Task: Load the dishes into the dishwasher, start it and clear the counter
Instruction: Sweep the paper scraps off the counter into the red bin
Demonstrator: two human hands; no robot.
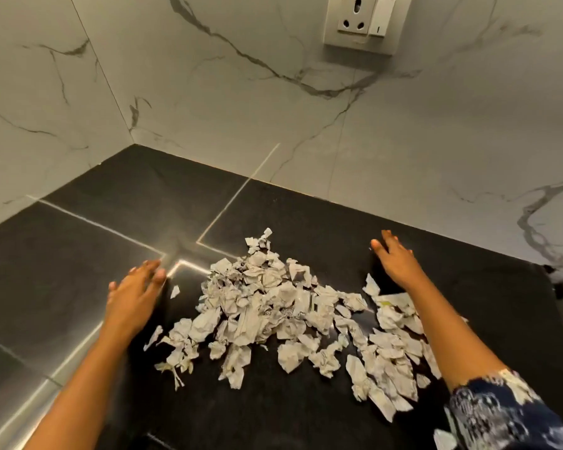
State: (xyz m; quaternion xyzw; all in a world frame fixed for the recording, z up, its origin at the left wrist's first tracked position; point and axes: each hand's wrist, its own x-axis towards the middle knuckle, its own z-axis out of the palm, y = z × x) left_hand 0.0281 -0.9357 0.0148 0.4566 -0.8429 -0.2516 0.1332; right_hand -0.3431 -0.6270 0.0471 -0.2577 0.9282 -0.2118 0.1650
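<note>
A black stone table fills the lower part of the view and meets a white marble wall in a corner at the upper left. On the table, between the two hands, lies a heap of crumpled and torn paper scraps. The heap is thickest in the middle and spreads to the right, where some pieces pass under the right forearm.

The left hand is just beside the left side of the heap, palm down, with the fingers stretched toward the corner. Its grip is wide and it holds nothing. One small scrap lies apart from the heap, close to the fingertips of this hand. The hand is a little blurred, so I cannot tell if it touches the table.

The right hand is at the far right side of the heap, also palm down, with the fingers stretched toward the wall. Its grip is wide too, with nothing in it. Scraps lie just beside its wrist. The right arm wears a dark blue sleeve with a white pattern.

Thin bright seams cross the table. High on the wall there is a white socket with a switch beside it.
</note>
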